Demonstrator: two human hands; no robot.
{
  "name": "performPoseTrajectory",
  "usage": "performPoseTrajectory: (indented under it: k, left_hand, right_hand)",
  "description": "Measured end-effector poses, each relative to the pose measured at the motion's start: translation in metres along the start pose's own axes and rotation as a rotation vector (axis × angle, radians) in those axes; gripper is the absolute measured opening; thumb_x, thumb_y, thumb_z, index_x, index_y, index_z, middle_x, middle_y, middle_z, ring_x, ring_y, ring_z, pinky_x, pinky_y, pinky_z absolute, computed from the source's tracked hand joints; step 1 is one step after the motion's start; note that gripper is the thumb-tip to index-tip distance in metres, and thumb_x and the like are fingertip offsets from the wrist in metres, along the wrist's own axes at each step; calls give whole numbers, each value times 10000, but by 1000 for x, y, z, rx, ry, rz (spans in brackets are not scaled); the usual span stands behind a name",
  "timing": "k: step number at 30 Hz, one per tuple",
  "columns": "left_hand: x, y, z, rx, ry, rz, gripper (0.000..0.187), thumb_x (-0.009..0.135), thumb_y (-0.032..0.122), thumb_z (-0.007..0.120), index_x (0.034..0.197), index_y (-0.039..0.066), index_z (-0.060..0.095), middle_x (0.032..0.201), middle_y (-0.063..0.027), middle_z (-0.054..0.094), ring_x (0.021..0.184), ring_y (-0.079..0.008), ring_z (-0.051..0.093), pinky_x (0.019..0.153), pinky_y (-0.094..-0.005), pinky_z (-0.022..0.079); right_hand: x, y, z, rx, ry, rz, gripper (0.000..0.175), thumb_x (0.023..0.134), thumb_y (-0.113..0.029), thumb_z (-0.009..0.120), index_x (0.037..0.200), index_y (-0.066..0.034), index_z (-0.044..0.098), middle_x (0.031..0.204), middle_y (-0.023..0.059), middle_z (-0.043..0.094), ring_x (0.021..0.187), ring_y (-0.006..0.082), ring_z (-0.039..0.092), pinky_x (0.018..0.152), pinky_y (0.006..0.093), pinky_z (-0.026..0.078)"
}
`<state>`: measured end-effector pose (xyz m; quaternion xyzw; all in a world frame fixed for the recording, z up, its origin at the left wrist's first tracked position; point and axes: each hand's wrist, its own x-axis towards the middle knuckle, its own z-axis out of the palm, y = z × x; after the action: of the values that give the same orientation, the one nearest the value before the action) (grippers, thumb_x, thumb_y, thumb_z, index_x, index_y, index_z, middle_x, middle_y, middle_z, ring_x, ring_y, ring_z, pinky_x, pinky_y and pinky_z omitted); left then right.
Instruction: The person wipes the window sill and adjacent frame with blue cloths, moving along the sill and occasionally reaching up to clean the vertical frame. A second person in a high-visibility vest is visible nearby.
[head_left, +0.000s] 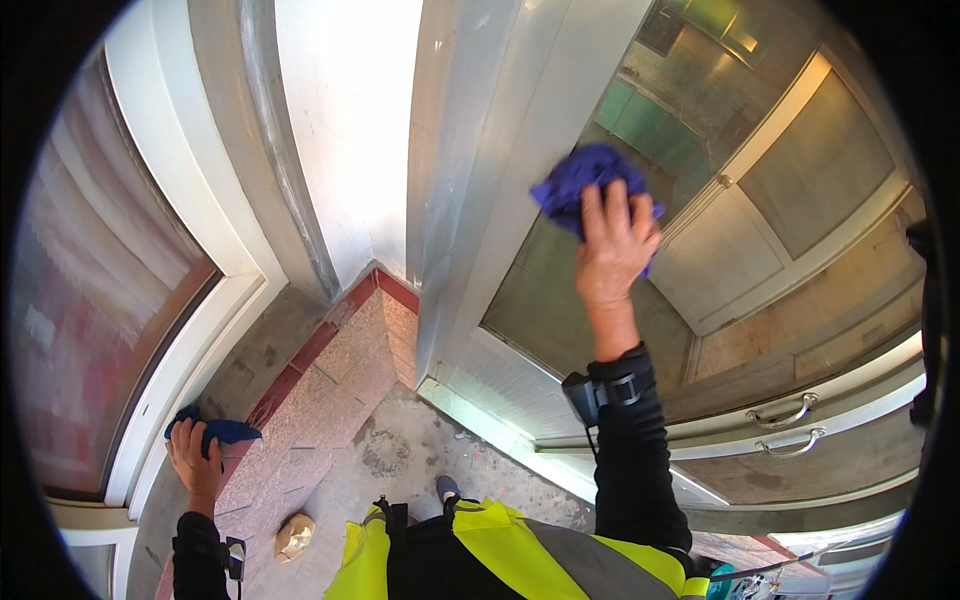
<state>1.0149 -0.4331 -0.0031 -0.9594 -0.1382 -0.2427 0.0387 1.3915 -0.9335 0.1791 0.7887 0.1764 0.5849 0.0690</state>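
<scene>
My right hand (616, 240) is pressed over a crumpled purple cloth (596, 169), which lies against the glass pane (555, 277) of a metal-framed door. The cloth overlaps the inner edge of the pale door frame (480, 240). Low on the left, my left hand (193, 457) grips a dark blue cloth (229, 430) at the concrete window sill (255, 352). One end of that cloth sticks out over the red tile edge (292, 371). Wrist straps with small devices sit on both of my forearms.
On the left is a white-framed window (240, 292) with a curtain behind it. Two metal pull handles (787, 442) are on the doors at right. A tan object (294, 537) sits on the concrete floor (390, 442) beside the pink tiled wall (322, 420). Teal and other items (724, 581) stand at lower right.
</scene>
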Motion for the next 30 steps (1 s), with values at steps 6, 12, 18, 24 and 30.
performPoseTrajectory:
  k: [6, 12, 18, 24, 30]
  left_hand:
    - [1, 0, -1, -2, -2, -2, 338, 752, 163, 647, 1075, 80, 595, 1186, -165, 551, 1160, -382, 470, 961, -529, 339]
    - [2, 2, -4, -22, 4, -4, 333, 737, 146, 650, 1057, 70, 599, 1180, -169, 556, 1156, -382, 472, 958, -519, 344]
    - [5, 6, -8, -32, 12, 4, 325, 743, 141, 643, 1055, 65, 597, 1179, -171, 554, 1148, -380, 470, 942, -501, 352]
    - [7, 8, -9, -47, 27, 22, 324, 752, 148, 643, 1060, 61, 593, 1174, -169, 554, 1140, -377, 472, 931, -495, 357]
    - [7, 8, -9, -26, 26, 24, 327, 752, 151, 648, 1062, 62, 595, 1168, -167, 558, 1133, -376, 480, 928, -493, 362]
  right_hand:
    - [-139, -26, 37, 205, -466, -170, 371, 776, -196, 557, 1140, -148, 603, 1259, 41, 469, 1151, 279, 430, 820, 458, 373]
    - [-234, -42, 48, 245, -838, -623, 330, 750, -177, 588, 1076, -139, 620, 1232, 52, 497, 1190, 287, 401, 871, 483, 373]
    - [-166, -30, 38, 184, -635, -551, 319, 730, -187, 592, 1045, -140, 624, 1230, 61, 507, 1179, 292, 418, 833, 473, 376]
    - [2, 33, -11, 100, -43, -273, 310, 703, -149, 577, 1001, -157, 663, 1156, 17, 574, 1060, 254, 517, 743, 393, 367]
    - [57, 49, -42, -80, 187, 38, 583, 555, 12, 606, 1105, -169, 669, 1171, 37, 601, 1025, 283, 531, 796, 370, 382]
